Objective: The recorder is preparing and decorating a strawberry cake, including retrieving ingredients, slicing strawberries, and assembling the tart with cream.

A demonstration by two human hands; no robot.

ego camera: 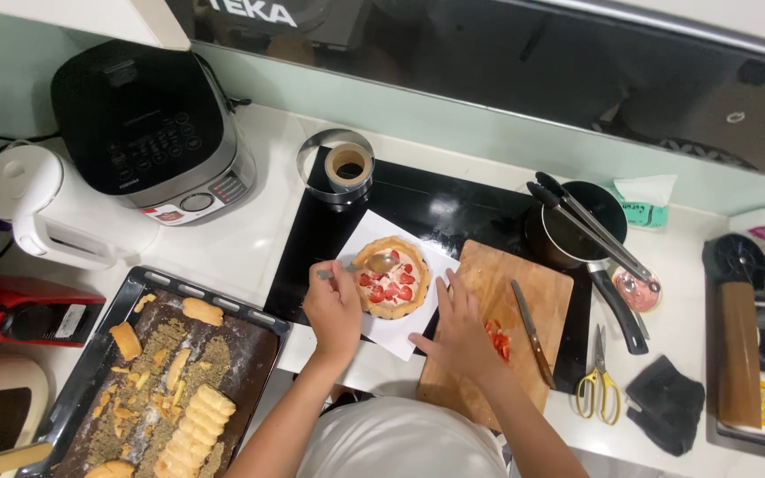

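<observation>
Head view looks straight down on a white counter (263,232). Near the middle of the frame, a small round tart (391,277) with cream and strawberry pieces sits on a white paper sheet (400,334) over a black cooktop (436,208). Left hand (334,308) is closed around a spoon (374,264) whose bowl rests over the tart's upper edge. Right hand (459,329) lies open, fingers spread, on the paper's edge and a wooden cutting board (537,296), just right of the tart. Chopped strawberries (498,341) and a knife (531,332) lie on the board. At lower left is a dark baking tray (250,354) with pastry pieces; yellow-handled scissors (597,379) lie at lower right.
</observation>
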